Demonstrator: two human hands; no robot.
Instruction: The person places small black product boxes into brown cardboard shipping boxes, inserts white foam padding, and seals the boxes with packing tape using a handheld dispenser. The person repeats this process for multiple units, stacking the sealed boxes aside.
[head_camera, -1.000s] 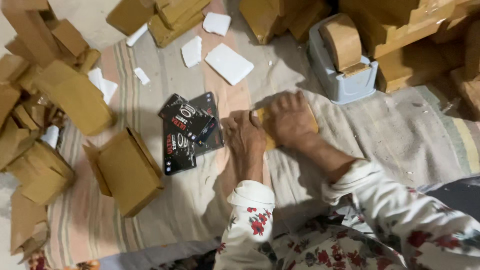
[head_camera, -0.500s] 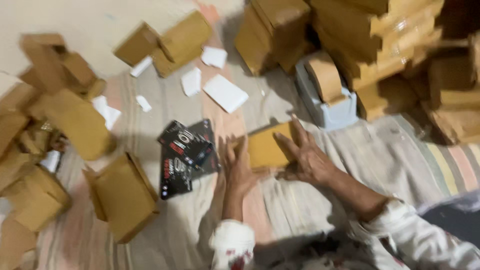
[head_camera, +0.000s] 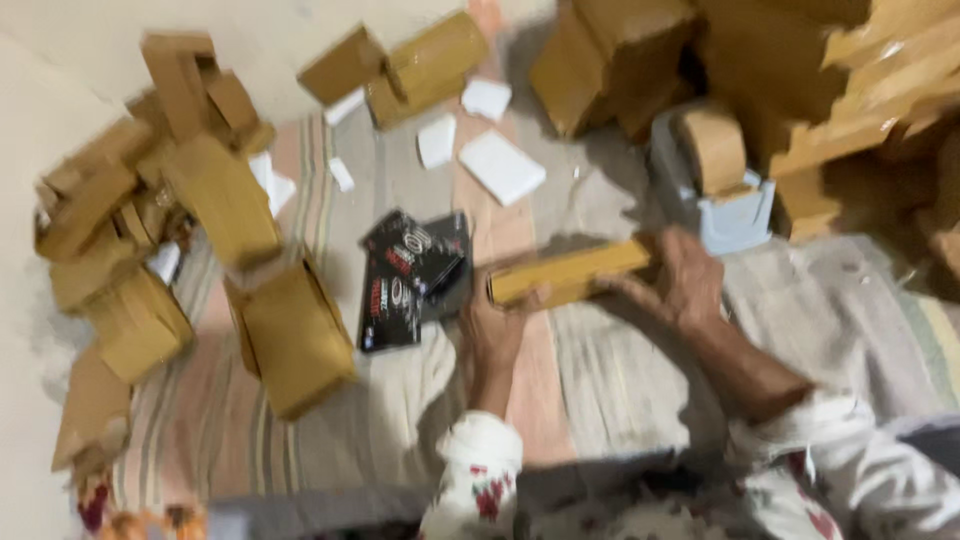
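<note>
I hold a flat brown cardboard packet (head_camera: 570, 272) edge-up between both hands, just above a striped cloth (head_camera: 620, 370). My left hand (head_camera: 495, 330) grips its left end from below. My right hand (head_camera: 685, 280) grips its right end. Left of the packet lie black printed packets (head_camera: 405, 275) in a small pile on the cloth. The picture is blurred by motion.
An open brown box (head_camera: 290, 335) stands at the left, with a heap of brown boxes (head_camera: 130, 230) beyond it. White slips (head_camera: 500, 165) lie at the back. A grey tape dispenser with brown tape (head_camera: 720, 180) sits behind my right hand. Stacked brown boxes (head_camera: 830, 90) fill the back right.
The packet was pressed flat on the cloth under both hands. It has since been lifted and turned on edge, and my hands have moved apart to its two ends.
</note>
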